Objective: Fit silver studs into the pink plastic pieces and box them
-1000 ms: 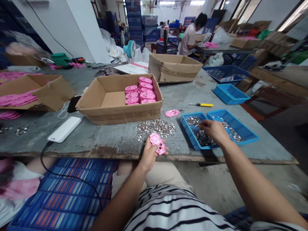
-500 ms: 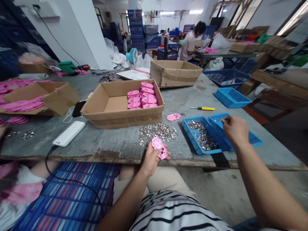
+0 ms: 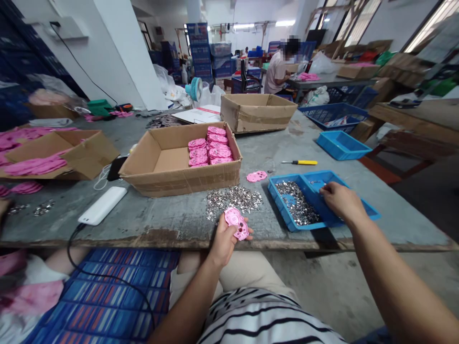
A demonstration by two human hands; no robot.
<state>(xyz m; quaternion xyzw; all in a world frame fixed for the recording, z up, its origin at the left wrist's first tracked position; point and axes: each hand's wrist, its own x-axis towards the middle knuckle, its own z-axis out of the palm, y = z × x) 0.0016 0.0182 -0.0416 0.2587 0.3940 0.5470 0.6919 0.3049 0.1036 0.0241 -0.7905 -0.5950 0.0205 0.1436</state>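
My right hand (image 3: 340, 199) has moved to the right tray (image 3: 372, 211), fingers bunched on I can't tell what, maybe something for the pink piece (image 3: 234, 220) my left hand (image 3: 223, 240) grips by the table (image 3: 179, 210) edge.

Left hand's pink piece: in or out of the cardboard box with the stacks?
Out: the left hand holds the pink piece by the near edge of the table, in front of the cardboard box.

Ceiling tubes (image 3: 285, 23) glare; windows (image 3: 428, 24) bright; edges stretched, blurred
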